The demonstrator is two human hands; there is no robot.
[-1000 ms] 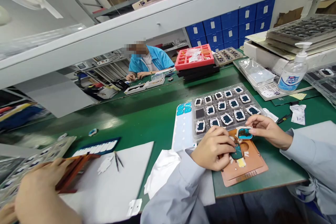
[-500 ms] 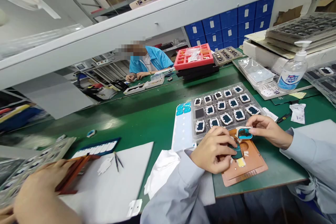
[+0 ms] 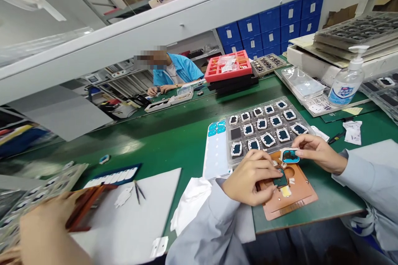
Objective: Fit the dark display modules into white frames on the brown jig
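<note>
One co-worker's hand (image 3: 57, 208): near left, blurred, against a red-brown block (image 3: 90, 205); I cannot tell whether it grips.
Tweezers (image 3: 137, 193): on a white mat (image 3: 157, 203), right of the block, their two arms spread.
Bench (image 3: 158, 136): green, running from left to right under everything.
Far co-worker (image 3: 185, 68): in a blue top, seated across the bench.
White cloth (image 3: 190, 203): crumpled, between the mat and the person's left sleeve.
Sticker sheet (image 3: 214, 155): pale, four blue pieces at its far end.
Left hand (image 3: 248, 177): half-curled, fingertips on a dark teal piece (image 3: 282, 179); I cannot tell whether it grips.
Tray (image 3: 229, 143): clear plastic, just beyond the hands, bearing rows of white-rimmed dark parts.
Orange fixture (image 3: 294, 205): on the near right of the bench, under the teal piece.
White-framed part (image 3: 291, 156): blue-edged, raised over the fixture's far edge.
Right hand (image 3: 320, 154): nearly closed, thumb and fingers pinching that framed part.
Pump bottle (image 3: 343, 87): upright, far right.
</note>
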